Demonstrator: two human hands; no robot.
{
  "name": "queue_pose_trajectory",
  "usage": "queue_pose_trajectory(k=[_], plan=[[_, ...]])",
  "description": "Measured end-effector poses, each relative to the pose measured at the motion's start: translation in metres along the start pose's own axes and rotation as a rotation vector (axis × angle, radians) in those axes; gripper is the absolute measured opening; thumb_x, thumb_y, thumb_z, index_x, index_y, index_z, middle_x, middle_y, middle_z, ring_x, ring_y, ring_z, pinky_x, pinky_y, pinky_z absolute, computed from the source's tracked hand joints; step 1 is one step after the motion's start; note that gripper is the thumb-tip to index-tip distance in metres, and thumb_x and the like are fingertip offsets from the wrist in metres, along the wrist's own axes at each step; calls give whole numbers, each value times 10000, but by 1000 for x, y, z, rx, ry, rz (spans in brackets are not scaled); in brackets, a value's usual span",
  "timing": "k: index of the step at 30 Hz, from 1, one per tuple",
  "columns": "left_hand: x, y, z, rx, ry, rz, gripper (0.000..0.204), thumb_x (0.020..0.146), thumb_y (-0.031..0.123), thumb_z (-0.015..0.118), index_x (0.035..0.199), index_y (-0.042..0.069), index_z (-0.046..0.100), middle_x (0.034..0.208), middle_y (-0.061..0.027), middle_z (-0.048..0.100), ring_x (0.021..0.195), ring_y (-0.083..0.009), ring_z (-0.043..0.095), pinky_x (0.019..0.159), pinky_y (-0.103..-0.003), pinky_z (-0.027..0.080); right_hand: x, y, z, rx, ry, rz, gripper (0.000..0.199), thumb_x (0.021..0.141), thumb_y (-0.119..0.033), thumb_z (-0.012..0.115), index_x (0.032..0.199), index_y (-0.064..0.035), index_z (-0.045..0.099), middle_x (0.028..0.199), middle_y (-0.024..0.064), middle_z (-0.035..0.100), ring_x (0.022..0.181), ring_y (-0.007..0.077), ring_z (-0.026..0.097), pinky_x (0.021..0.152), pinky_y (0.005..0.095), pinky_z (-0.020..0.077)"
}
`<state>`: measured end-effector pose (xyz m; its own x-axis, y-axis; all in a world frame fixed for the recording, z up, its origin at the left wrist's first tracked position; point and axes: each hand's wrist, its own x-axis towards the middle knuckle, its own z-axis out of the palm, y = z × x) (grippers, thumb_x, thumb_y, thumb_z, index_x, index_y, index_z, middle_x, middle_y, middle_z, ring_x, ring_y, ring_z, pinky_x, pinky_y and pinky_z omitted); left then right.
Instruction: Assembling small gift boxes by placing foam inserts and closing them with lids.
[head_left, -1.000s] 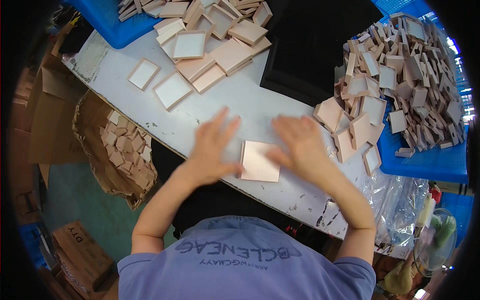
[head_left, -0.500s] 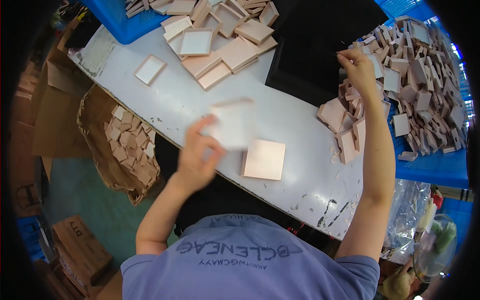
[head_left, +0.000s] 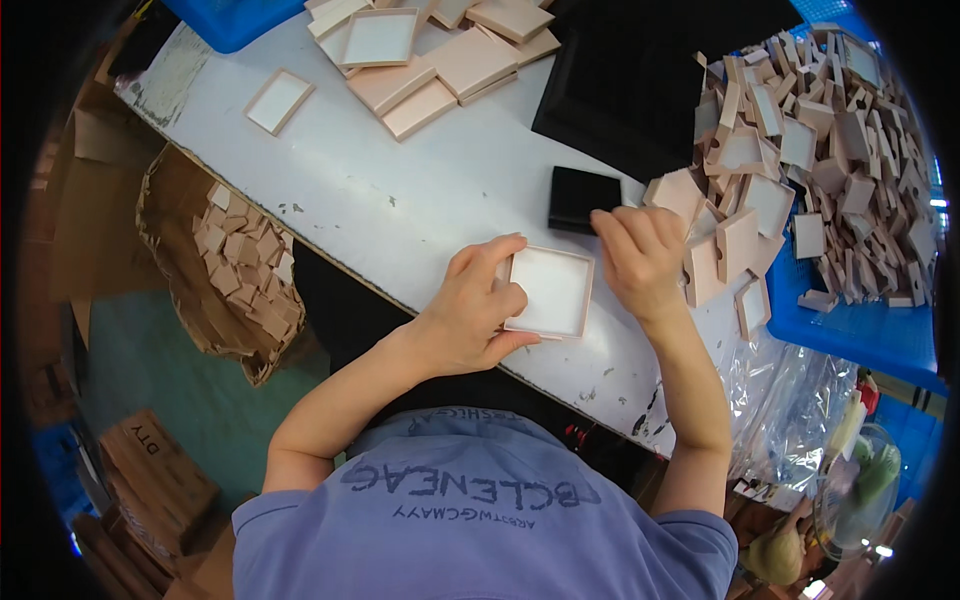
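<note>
My left hand (head_left: pixel 470 305) is closed on the left edge of a shallow pale pink box part (head_left: pixel 550 290), thumb at its near edge. Its white inside faces up, low over the white table near its front edge. My right hand (head_left: pixel 643 262) pinches the near right corner of a black square pad (head_left: pixel 582 196), just beyond the box part and a little to its right. Whether another box piece lies beneath the one in my left hand is hidden.
A stack of black sheets or pads (head_left: pixel 615 100) lies at the back. Pink box parts (head_left: pixel 475 60) are piled at the far left, with a single one (head_left: pixel 279 101) apart. Many more fill a blue crate (head_left: pixel 860 340) at right. A carton (head_left: pixel 160 290) of small pieces stands left.
My right hand has come from the black stack toward me with a black pad. My left hand has brought its box part down and right, where a closed pink box lay.
</note>
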<state>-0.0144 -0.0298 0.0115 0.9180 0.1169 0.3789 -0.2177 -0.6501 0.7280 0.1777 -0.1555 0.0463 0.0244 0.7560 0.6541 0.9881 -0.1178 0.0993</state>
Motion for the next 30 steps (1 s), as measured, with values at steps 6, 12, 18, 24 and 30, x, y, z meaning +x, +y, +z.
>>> queue_pose_trajectory(k=[6,12,18,24,30], plan=[[1,-7,-5,0,-6,24,334,677,242,766,770,51,508,1301,-285,358,1117,-386,453,906,-437,330,-10,0,15,730,-278,776,61,785,-31,625,825,15,627,738,105,578,621,249,557,550,303,438],[16,-12,7,17,-10,63,382,673,235,776,856,44,501,1333,-306,346,1144,-417,437,943,-445,325,-21,-11,-23,197,97,256,115,666,-9,602,777,-38,614,776,101,626,635,252,565,577,372,441],[-12,-32,11,-123,81,-25,903,720,207,758,1384,-7,185,1373,-259,298,1267,-363,333,1063,-444,235,-27,-50,-5,430,-195,-129,139,663,-232,598,636,-96,587,711,33,530,712,225,541,572,352,417],[10,-18,3,57,-114,45,823,778,228,647,1416,-20,190,1421,-255,248,1309,-364,269,1088,-441,178,-40,-51,-1,402,-203,-103,151,659,-245,649,627,-103,611,705,23,558,711,225,569,569,362,441],[10,-20,-10,272,-269,97,627,818,232,579,1347,-15,350,1409,-250,251,1292,-399,234,1063,-459,208,-33,13,-3,617,237,317,223,659,-204,713,813,-76,615,835,87,605,799,302,574,648,413,459]])
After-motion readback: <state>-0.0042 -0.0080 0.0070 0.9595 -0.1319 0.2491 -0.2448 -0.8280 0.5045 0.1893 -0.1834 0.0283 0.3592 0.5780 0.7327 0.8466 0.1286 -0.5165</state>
